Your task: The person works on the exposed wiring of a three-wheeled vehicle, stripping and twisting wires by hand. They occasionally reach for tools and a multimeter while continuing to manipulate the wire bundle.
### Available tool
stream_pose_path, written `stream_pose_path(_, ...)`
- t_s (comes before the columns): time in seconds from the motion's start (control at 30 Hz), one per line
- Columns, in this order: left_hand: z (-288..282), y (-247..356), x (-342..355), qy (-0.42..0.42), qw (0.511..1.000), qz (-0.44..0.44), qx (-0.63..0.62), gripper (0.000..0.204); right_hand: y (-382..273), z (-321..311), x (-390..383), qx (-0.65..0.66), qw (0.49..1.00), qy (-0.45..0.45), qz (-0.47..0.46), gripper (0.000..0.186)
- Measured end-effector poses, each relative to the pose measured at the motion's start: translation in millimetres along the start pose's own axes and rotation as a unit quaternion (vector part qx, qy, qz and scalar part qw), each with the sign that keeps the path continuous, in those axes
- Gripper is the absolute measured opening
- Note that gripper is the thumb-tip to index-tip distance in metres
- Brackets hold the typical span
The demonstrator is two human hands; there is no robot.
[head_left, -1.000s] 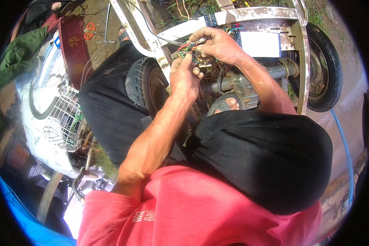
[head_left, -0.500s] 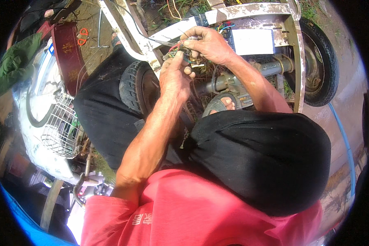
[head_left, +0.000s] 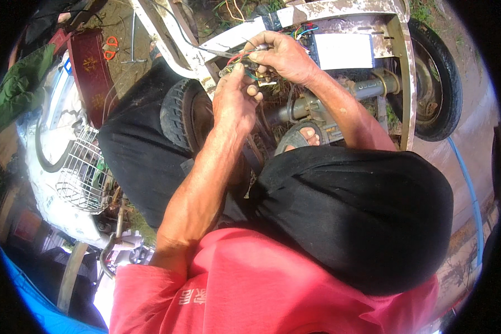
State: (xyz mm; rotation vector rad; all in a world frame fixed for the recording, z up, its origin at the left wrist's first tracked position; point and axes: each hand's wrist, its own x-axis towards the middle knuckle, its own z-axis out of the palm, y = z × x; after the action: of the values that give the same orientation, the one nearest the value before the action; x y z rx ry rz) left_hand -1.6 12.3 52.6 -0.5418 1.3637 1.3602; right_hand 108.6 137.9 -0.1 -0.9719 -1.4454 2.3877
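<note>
Slid slightly leftward in the view over the last second, together with their surroundings, are the left hand (head_left: 235,106) and the right hand (head_left: 286,58); the coloured wires (head_left: 241,56) between their fingertips, more spread out earlier, now show as a narrower bunch.

Well to the left of the fingers lies a green cloth (head_left: 25,89), and lower, nearer the person, a white wire basket (head_left: 83,181). Closer to the fingers come a dark red panel (head_left: 92,75), orange loop handles (head_left: 111,48) and a T-shaped metal rod (head_left: 132,42) on the ground. Near the fingers, on their lower left, stands a black tyre (head_left: 173,114), and a white metal frame (head_left: 236,36) runs just above them.

The left thumb and forefinger press together on the wires, the other fingers curled. Right of these, the other hand's thumb and forefinger pinch the same bunch; which strand each grips is too small to tell.

Below the right fingers, toward the person, is a sandalled foot (head_left: 309,135). To their right are a white-topped box (head_left: 344,51) and a grey axle (head_left: 391,84); well apart, farther right, stand a wheel (head_left: 453,92) and a blue hose (head_left: 469,186).
</note>
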Motion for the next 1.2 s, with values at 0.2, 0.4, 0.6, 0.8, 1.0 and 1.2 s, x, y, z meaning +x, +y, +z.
stream_pose_path(0.2, -6, -2, 6, -0.002, 1.000, 0.004, 0.018, 0.022, -3, 5, -3, -0.041, 0.999, 0.020, -0.006, 0.028)
stream_pose_path(0.4, -7, 0, 4, -0.010, 0.999, 0.011, 0.028, 0.023, 3, 16, -1, -0.036, 0.996, 0.052, -0.066, 0.025)
stream_pose_path(0.6, -7, 0, 7, -0.008, 0.998, 0.013, 0.055, 0.023, -6, 17, -9, -0.009, 0.998, 0.025, -0.053, 0.023)
stream_pose_path(0.8, -7, 3, 6, -0.015, 0.997, 0.002, 0.071, 0.015, -1, 16, -7, -0.023, 0.998, 0.028, -0.044, 0.026)
stream_pose_path(1.0, -6, 8, 4, -0.004, 0.994, 0.007, 0.110, 0.016, -3, 14, -7, -0.018, 0.999, 0.022, -0.035, 0.029)
stream_pose_path(1.2, -6, 9, 3, -0.009, 0.993, 0.020, 0.118, 0.020, -8, 17, -8, -0.073, 0.994, 0.025, -0.072, 0.027)
